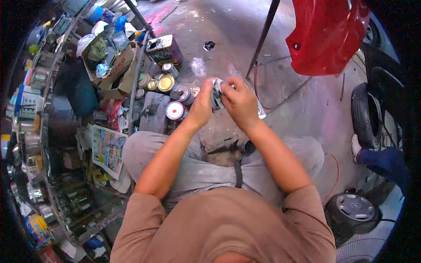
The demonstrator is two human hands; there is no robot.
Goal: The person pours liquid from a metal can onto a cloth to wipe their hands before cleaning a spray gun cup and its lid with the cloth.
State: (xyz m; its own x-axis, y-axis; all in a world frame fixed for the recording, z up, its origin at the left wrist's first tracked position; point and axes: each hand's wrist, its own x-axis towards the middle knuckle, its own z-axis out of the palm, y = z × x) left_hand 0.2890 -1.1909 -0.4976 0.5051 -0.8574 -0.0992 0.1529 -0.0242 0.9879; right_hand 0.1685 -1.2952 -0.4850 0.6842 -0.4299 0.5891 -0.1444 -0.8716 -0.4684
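Observation:
Both of my hands are raised in front of my knees, close together. Between them is a crumpled grey-and-white rag [215, 97]. My left hand [201, 106] is closed along the rag's left side, its fingertips partly hidden. On the other side, the bent fingers of my right hand [240, 101] pinch the rag's upper right part. Just left of my left hand, several paint cans stand on the floor, among them a can with a white lid and red dot [175, 111] and one with a gold lid [166, 82].
A rectangular metal can [165, 49] stands behind the paint cans. At left is a cluttered shelf rack with a cardboard box [116, 70] and a newspaper [106, 151]. A red car panel [326, 39] hangs at upper right. Tyres [366, 115] and another person's leg [382, 163] are at right.

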